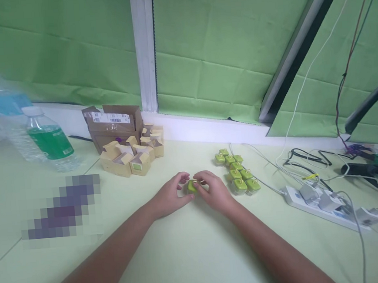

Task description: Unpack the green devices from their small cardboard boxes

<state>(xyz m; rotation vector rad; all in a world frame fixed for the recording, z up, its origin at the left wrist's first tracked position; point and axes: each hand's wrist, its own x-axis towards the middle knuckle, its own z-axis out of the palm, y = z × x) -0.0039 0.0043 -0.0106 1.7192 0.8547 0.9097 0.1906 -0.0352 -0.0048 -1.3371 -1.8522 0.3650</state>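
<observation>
Your left hand (170, 196) and right hand (214, 192) meet near the middle of the pale green surface (146, 267), both curled almost closed around a small glossy green piece (191, 186). Your left fingertips (182, 177) press its near left side, while your right fingers (197, 185) wrap over its right side, so you have it pinched between both hands just above the surface. Your fingers hide most of it, and you can't tell which way its long axis points; only a rounded green face shows. Just to the right of your right hand sits a cluster of matching green pieces (237, 172), packed in a loose double row running away from you, each a rounded, squarish shiny block with a thin pale wire loop on top, and the nearest show translucent bases. Farther left stand small tan cardboard boxes (125, 160), their flaps open, in front of a larger brown cardboard carton (112, 123) with a barcode label. A plastic water bottle (50, 141) with a green label stands beyond a pixelated patch (63, 208), and on the right a white power strip (300, 198) lies among tangled white and black cables (308, 158)
</observation>
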